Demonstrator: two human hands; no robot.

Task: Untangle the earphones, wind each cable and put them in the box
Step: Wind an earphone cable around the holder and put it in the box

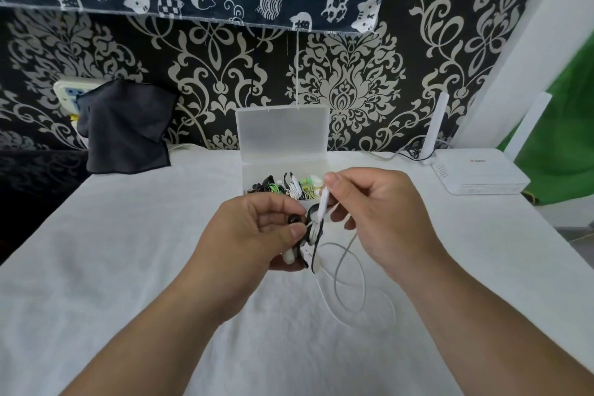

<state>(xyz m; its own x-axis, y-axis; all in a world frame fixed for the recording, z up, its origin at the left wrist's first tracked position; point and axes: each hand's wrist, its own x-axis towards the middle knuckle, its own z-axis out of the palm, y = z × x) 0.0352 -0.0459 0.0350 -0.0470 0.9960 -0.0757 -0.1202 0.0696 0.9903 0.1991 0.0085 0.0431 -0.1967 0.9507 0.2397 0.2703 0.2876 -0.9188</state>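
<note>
1 dark cloth [123, 128] far left, draped at the wall end of the white table [128, 267]. My left hand [254, 231]: thumb and fingers curled, pinching 1 earphone bundle [309, 230]. The bundle is black foam pads, white housings, and black and white wire mixed together, not yet separated. It's held above the table, in front of the box, between my 2 hands. 1 box [283, 138] just behind: translucent plastic, lid open and standing up at the back. Earphones inside are black, green and white; too packed to count. My right hand [379, 215]: thumb and index pinching 1 slim white bar [324, 204] sticking up from the bundle, other fingers loosely curled. 1 white cable [336, 270] drops from the bundle and lies in loose loops on the table under my right hand. 1 white router [475, 175] far right, 2 antennas [434, 125] up.
</note>
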